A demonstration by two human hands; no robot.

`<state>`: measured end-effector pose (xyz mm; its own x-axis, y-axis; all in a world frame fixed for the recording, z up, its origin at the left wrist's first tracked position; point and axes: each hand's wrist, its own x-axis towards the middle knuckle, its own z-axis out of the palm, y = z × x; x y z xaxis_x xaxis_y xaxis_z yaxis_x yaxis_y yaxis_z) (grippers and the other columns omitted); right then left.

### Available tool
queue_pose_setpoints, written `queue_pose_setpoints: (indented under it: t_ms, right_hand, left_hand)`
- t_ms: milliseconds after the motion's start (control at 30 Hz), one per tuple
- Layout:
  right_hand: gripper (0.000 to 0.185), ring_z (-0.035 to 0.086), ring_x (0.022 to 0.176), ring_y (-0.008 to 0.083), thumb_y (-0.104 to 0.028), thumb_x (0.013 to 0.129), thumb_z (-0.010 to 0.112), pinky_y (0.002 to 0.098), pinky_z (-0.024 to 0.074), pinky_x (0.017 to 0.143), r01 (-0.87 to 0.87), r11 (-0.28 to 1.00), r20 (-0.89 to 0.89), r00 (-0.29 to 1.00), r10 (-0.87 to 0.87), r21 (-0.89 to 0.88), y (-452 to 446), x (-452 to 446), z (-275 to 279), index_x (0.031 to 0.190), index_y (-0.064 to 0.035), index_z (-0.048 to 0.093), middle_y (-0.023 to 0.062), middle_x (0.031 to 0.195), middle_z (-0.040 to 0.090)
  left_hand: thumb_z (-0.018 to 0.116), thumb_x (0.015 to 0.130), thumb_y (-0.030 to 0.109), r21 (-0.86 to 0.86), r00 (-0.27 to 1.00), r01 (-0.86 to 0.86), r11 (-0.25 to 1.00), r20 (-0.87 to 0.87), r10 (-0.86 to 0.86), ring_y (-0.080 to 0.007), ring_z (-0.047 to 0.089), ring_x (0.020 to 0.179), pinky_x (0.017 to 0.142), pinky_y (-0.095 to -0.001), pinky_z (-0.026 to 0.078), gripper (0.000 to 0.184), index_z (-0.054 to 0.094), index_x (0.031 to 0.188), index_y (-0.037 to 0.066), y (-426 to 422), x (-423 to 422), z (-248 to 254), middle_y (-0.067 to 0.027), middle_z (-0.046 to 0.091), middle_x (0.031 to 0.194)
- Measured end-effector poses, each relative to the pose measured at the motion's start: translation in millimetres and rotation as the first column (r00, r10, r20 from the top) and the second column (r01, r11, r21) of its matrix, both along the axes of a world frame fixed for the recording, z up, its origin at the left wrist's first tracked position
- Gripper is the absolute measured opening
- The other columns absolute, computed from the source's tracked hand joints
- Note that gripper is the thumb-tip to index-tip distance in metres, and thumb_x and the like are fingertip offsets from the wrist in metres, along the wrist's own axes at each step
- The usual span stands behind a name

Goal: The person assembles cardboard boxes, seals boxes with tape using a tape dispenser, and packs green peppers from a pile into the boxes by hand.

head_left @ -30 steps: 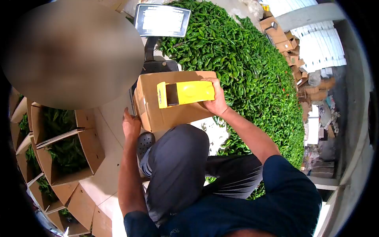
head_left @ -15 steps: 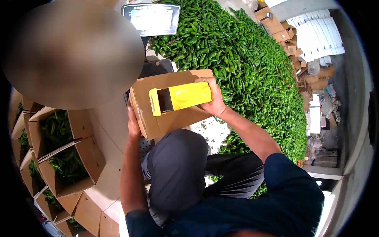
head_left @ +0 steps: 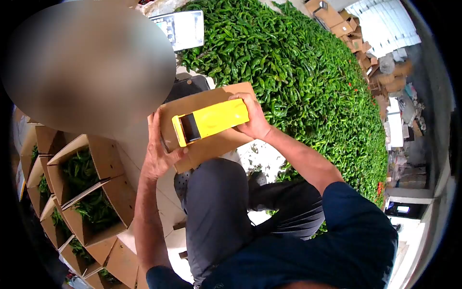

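Note:
A closed cardboard box (head_left: 209, 150) sits tilted in front of my knees. My right hand (head_left: 254, 118) is wrapped round the right end of a yellow tape dispenser (head_left: 224, 117), which lies along the box's upper face. Its dark opening and yellow front edge point left. At the box's left end is my left hand (head_left: 158, 156), holding the edge, with the thumb over the upper face and the fingers stretched along the end. Any tape between dispenser and box cannot be made out.
A large heap of green peppers (head_left: 308, 96) spreads ahead and to the right. Open cardboard boxes of peppers (head_left: 79, 168) stand at left. A scale display (head_left: 185, 31) is beyond my box, near a blurred area. White stacked sheets (head_left: 382, 26) and flattened cartons lie far right.
My left hand has come up from the box's side, its thumb now over the upper face. The dispenser and right hand have shifted slightly left in view, as has the box.

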<state>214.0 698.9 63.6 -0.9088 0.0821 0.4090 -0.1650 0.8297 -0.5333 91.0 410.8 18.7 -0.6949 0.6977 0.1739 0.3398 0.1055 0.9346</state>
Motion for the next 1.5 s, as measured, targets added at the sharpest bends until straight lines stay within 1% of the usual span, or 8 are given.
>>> queue_pose_setpoints:
  t_ms: [233, 467, 533, 767, 867, 967, 1067, 1500]
  right_hand:
    - [0.063, 0.067, 0.096, 0.0391, -0.007, 0.072, 0.08, 0.0445, 0.0544, 0.082, 0.009, 0.999, 0.021, 1.0, -0.009, -0.041, 4.3, 6.1, -0.8, 0.124, -0.0073, 0.045, 0.0167, 0.108, 0.065]
    - [0.074, 0.066, 0.101, 0.039, -0.008, 0.071, 0.082, 0.044, 0.0552, 0.085, -0.005, 0.999, -0.002, 1.0, 0.005, -0.046, 9.3, 11.1, -2.7, 0.134, -0.0093, 0.044, 0.0173, 0.114, 0.065]
    - [0.074, 0.066, 0.102, 0.0395, -0.012, 0.073, 0.083, 0.0446, 0.0553, 0.086, -0.025, 0.999, -0.011, 1.0, 0.024, -0.041, 8.0, 11.6, 1.7, 0.136, -0.0095, 0.043, 0.0178, 0.117, 0.064]
    - [0.067, 0.066, 0.104, 0.0365, -0.007, 0.077, 0.079, 0.0424, 0.0556, 0.089, -0.106, 0.994, 0.318, 0.943, 0.097, 0.01, 48.2, 24.0, 41.5, 0.135, -0.0148, 0.045, 0.0139, 0.117, 0.062]
    - [0.072, 0.062, 0.116, 0.0305, 0.01, 0.074, 0.074, 0.0373, 0.0524, 0.098, -0.051, 0.997, 0.464, 0.886, 0.016, 0.063, 106.5, 46.4, 68.0, 0.134, -0.0161, 0.045, 0.0118, 0.122, 0.06]
    - [0.062, 0.062, 0.111, 0.0328, -0.007, 0.081, 0.079, 0.0399, 0.0531, 0.096, -0.061, 0.963, 0.47, 0.88, -0.072, 0.262, 167.8, 69.5, 92.4, 0.132, -0.0133, 0.045, 0.0129, 0.119, 0.058]
    - [0.065, 0.062, 0.109, 0.0356, -0.007, 0.082, 0.078, 0.0422, 0.0535, 0.093, -0.068, 0.947, 0.524, 0.844, -0.113, 0.315, 191.9, 81.5, 107.9, 0.134, -0.0109, 0.04, 0.0158, 0.12, 0.056]
    - [0.061, 0.063, 0.109, 0.0335, -0.003, 0.082, 0.076, 0.041, 0.053, 0.093, 0.09, 0.99, 0.543, 0.829, -0.134, 0.107, 205.6, 102.1, 16.0, 0.13, -0.0129, 0.039, 0.0146, 0.116, 0.059]
  left_hand:
    - [0.081, 0.064, 0.046, 0.046, 0.994, 0.081, 0.996, 0.075, -0.084, -0.033, -0.002, 0.154, 0.123, -0.0512, 0.012, 0.123, 0.011, 0.16, 0.015, 6.0, 1.0, -5.9, -0.0208, -0.013, 0.165]
    - [0.081, 0.064, 0.043, -0.025, 0.992, 0.124, 0.992, 0.004, -0.124, -0.0355, -0.005, 0.154, 0.122, -0.0532, 0.009, 0.116, 0.019, 0.157, 0.016, 6.0, -6.1, -10.1, -0.0232, -0.011, 0.164]
    - [0.081, 0.065, 0.041, -0.023, 0.994, 0.109, 0.994, -0.022, -0.11, -0.0361, 0.0, 0.154, 0.121, -0.0523, 0.016, 0.109, 0.025, 0.154, 0.014, 7.9, -5.2, -6.1, -0.0251, -0.007, 0.164]
    - [0.082, 0.07, 0.047, -0.028, 0.993, 0.115, 0.993, 0.026, -0.115, -0.0368, 0.011, 0.153, 0.12, -0.0523, 0.023, 0.101, 0.032, 0.152, 0.016, 4.9, -4.6, 1.2, -0.0272, 0.001, 0.163]
    - [0.082, 0.074, 0.041, -0.027, 0.994, 0.107, 0.994, 0.026, -0.106, -0.0366, 0.021, 0.15, 0.118, -0.049, 0.027, 0.096, 0.034, 0.153, 0.016, 6.3, -2.4, 6.7, -0.0257, 0.002, 0.164]
    - [0.078, 0.078, 0.044, -0.079, 0.992, 0.117, 0.99, 0.055, -0.113, -0.0322, 0.013, 0.152, 0.12, -0.0475, 0.019, 0.096, 0.03, 0.156, 0.016, 5.5, 1.9, 16.9, -0.0221, -0.003, 0.165]
    - [0.076, 0.078, 0.047, -0.102, 0.994, 0.105, 0.989, 0.046, -0.101, -0.033, 0.014, 0.152, 0.12, -0.0483, 0.019, 0.098, 0.028, 0.157, 0.014, 5.9, 0.5, 12.2, -0.0221, -0.001, 0.165]
    - [0.073, 0.08, 0.046, -0.32, 0.978, 0.058, 0.946, -0.174, -0.118, -0.0389, 0.013, 0.152, 0.12, -0.0509, 0.02, 0.096, 0.028, 0.156, 0.008, 8.1, 3.4, 31.4, -0.0246, 0.011, 0.164]
